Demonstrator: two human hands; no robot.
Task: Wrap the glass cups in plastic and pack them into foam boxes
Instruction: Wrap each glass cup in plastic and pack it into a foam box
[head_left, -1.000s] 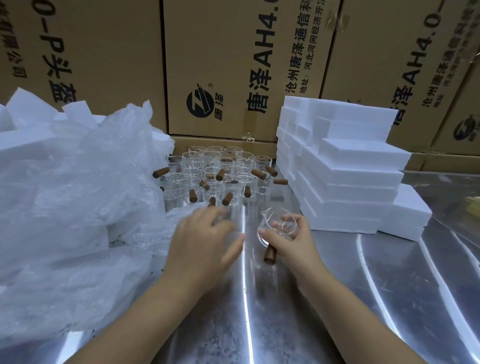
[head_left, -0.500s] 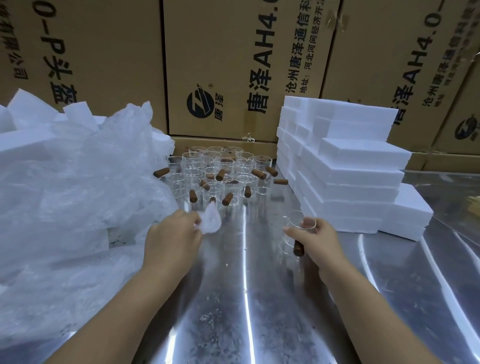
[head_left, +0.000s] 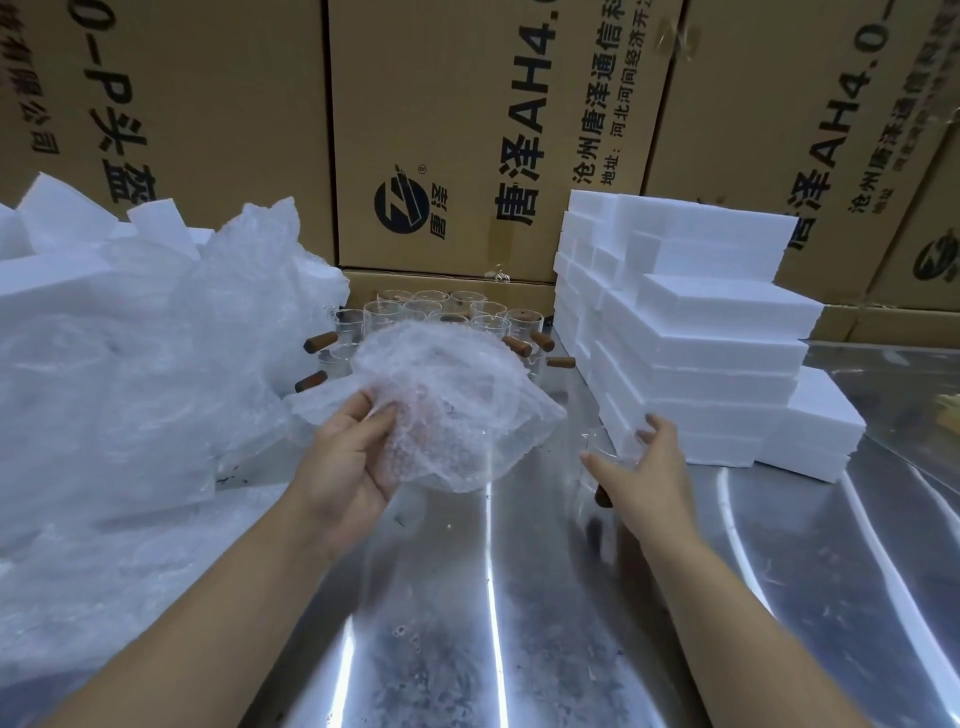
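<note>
Where print could be read, the cartons (head_left: 467, 130) behind the worktop (head_left: 519, 623) bore "唐泽AH4.0", a round logo with "唐泽", and smaller lines starting "沧州唐泽通信科" and "地址:河北河间经济开". The leftmost carton showed "0-P头盔".

At the left, a big clear bag (head_left: 130, 364) held white foam blocks. At the right stood a stepped stack of white foam boxes (head_left: 701, 353), whose contents could not be seen. Between them, at the back of the worktop, empty cups (head_left: 431, 312) stood upright in a cluster with their mouths up. Their brown handles stuck out sideways in mixed directions.

The left grip (head_left: 348, 467) held a crumpled wrap sheet (head_left: 441, 405), with thumb and fingers curled into its near edge. The sheet was raised off the worktop in front of the cluster and hid part of it.

The right grip (head_left: 644, 467) was spread, its fingers nearly straight, over one cup (head_left: 597, 452) that stood upright on the worktop just beside the foam stack. That cup's brown handle pointed toward the person. Whether the fingers touched its rim could not be told.
</note>
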